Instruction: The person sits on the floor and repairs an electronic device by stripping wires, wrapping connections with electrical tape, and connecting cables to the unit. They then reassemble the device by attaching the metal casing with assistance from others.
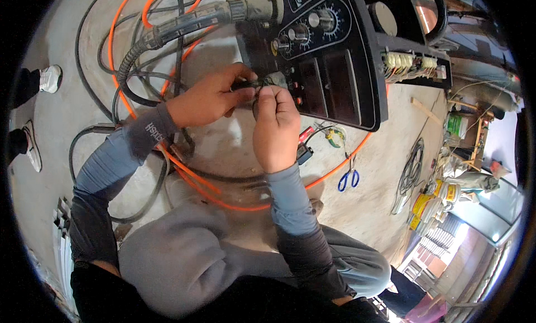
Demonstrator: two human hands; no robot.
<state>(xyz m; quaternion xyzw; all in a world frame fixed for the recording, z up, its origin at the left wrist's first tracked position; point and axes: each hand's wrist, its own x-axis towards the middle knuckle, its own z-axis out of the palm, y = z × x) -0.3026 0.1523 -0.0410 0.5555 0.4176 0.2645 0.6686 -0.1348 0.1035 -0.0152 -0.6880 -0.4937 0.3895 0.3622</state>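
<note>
My left hand (215, 96) and my right hand (275, 127) meet at the lower left edge of a black machine's control panel (312, 57). Fingers and thumb of each are closed in a pinch on a thin dark piece (254, 84) that looks like a cable end; the fingers cover most of it. The panel carries several silver knobs (321, 20), small red buttons and two dark display windows (340, 88). From its upper left comes a thick ribbed hose (184, 29) with a grey coupling, bending down toward the floor behind my left hand.
Orange hose (251, 207) and black cables (84, 60) lie looped on the concrete floor. Right of my right hand are blue-handled scissors (349, 180) and yellow-handled pliers (335, 137). Exposed wiring (405, 63) shows on the machine's right. Buckets (427, 205) stand far right; another person's shoes (50, 79) are at left.
</note>
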